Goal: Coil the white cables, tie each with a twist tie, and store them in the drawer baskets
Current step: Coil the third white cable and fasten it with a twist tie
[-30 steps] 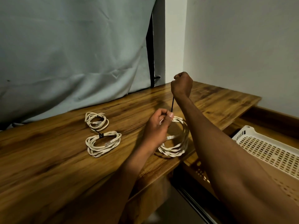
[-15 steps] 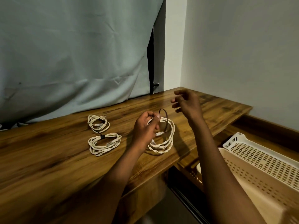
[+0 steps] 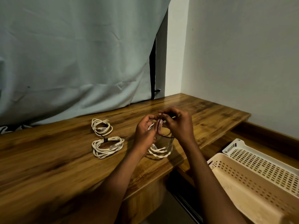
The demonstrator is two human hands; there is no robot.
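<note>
Wooden desk: both hands pinch upright twist tie over flat-lying coil

Both hands, left & right, pinch twist tie over coil.

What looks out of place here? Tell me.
Nothing stands out. Two tied coils lie flat on the table; both hands work a twist tie on the third coil.

left grip, right grip, fingers curled, meeting
</note>
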